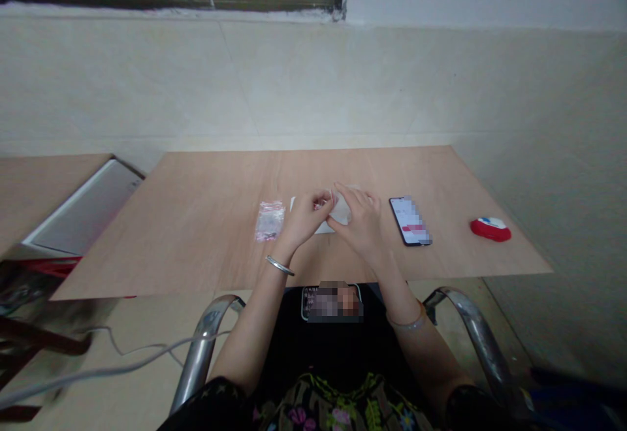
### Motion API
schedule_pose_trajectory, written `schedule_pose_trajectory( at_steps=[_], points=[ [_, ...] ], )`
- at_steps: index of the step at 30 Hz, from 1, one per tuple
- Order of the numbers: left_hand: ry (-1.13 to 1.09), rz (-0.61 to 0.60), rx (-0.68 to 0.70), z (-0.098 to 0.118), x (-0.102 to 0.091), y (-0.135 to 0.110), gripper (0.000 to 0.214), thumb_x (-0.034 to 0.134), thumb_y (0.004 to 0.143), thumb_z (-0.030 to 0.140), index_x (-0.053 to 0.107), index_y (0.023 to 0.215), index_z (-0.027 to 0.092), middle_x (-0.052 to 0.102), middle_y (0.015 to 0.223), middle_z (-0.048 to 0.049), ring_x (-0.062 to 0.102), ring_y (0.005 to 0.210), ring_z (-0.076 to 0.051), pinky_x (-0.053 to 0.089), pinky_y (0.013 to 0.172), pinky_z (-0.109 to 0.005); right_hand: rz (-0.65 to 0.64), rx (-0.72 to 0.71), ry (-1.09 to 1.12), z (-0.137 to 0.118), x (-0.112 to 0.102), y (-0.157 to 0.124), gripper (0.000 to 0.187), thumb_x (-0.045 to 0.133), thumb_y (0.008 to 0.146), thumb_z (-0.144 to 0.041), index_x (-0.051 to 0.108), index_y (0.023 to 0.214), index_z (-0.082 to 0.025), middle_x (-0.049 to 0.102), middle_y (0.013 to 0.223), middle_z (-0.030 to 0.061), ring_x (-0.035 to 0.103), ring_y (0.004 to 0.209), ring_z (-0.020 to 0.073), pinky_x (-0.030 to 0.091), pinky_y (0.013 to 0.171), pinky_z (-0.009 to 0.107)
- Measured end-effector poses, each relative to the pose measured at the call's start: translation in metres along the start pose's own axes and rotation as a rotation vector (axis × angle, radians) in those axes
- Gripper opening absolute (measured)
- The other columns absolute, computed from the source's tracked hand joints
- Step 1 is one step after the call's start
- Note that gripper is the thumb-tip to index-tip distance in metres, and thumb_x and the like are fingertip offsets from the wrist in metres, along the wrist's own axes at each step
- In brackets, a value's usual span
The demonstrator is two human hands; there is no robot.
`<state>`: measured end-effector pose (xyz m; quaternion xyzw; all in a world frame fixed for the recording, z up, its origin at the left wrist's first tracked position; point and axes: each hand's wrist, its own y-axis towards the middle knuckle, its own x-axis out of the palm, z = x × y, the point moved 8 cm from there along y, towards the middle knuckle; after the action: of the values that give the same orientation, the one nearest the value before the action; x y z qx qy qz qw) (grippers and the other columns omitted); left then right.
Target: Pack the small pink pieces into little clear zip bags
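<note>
My left hand (307,217) is closed, its thumb and fingers pinching a small clear zip bag (322,203) with red along its edge. The fingers hide most of the bag. Close by on the right, my right hand (361,220) has its thumb and forefinger spread apart, facing the bag. I see nothing gripped in it. Under both hands lies a white sheet (324,228), largely covered. Left of my left hand, a stack of clear zip bags (270,221) with red seal lines rests on the wooden table (210,222).
A phone (409,221) with a lit screen lies right of my hands. Farther right sits a red and white object (490,229). Another phone (330,302) rests at my lap. Metal chair armrests (198,346) flank me, and a tiled wall (313,85) stands behind the table.
</note>
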<state>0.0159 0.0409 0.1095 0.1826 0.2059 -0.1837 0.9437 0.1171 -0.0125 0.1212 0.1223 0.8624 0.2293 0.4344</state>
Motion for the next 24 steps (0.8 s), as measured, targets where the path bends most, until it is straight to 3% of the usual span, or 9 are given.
schedule_pose_trajectory(
  at_steps=[10, 14, 17, 21, 24],
  points=[
    [-0.036, 0.037, -0.017, 0.001, 0.001, -0.004, 0.024, 0.049, 0.089, 0.03, 0.063, 0.079, 0.014, 0.06, 0.068, -0.0003, 0.054, 0.063, -0.011, 0.043, 0.06, -0.024, 0.047, -0.004, -0.006, -0.007, 0.006, -0.002, 0.047, 0.06, 0.081, -0.028, 0.052, 0.126, -0.022, 0.062, 0.125, 0.009, 0.055, 0.117, 0.0254, 0.026, 0.105, 0.048],
    [-0.09, 0.03, -0.028, 0.001, 0.003, -0.006, 0.02, 0.052, 0.088, 0.031, 0.064, 0.087, 0.015, 0.065, 0.076, -0.0023, 0.06, 0.07, -0.012, 0.048, 0.065, -0.024, 0.086, 0.018, -0.005, -0.002, 0.007, -0.004, 0.046, 0.06, 0.081, -0.031, 0.053, 0.125, -0.021, 0.065, 0.121, 0.0098, 0.057, 0.113, 0.0253, 0.026, 0.105, 0.048],
    [-0.156, 0.105, -0.052, -0.003, -0.003, -0.008, 0.024, 0.052, 0.089, 0.037, 0.063, 0.096, 0.017, 0.068, 0.086, -0.0046, 0.064, 0.074, -0.013, 0.05, 0.066, -0.024, 0.127, 0.044, 0.018, 0.004, 0.005, -0.005, 0.045, 0.06, 0.082, -0.036, 0.055, 0.123, -0.021, 0.067, 0.117, 0.01, 0.059, 0.11, 0.0251, 0.027, 0.105, 0.048],
    [-0.108, 0.319, -0.036, -0.02, -0.019, -0.011, 0.028, 0.048, 0.092, 0.039, 0.06, 0.108, 0.019, 0.069, 0.095, -0.0063, 0.065, 0.078, -0.013, 0.051, 0.07, -0.025, 0.187, 0.127, 0.061, 0.019, -0.006, -0.008, 0.054, 0.062, 0.081, -0.043, 0.05, 0.129, -0.021, 0.066, 0.117, 0.0118, 0.06, 0.109, 0.0269, 0.03, 0.103, 0.05],
    [0.142, 0.356, -0.043, -0.051, -0.018, -0.014, 0.024, 0.051, 0.091, 0.032, 0.063, 0.105, 0.018, 0.069, 0.099, -0.0078, 0.064, 0.089, -0.017, 0.05, 0.079, -0.03, 0.254, 0.183, 0.107, 0.031, -0.017, -0.013, 0.063, 0.063, 0.08, -0.047, 0.044, 0.134, -0.02, 0.067, 0.115, 0.0127, 0.06, 0.109, 0.0275, 0.034, 0.1, 0.051]
  ],
)
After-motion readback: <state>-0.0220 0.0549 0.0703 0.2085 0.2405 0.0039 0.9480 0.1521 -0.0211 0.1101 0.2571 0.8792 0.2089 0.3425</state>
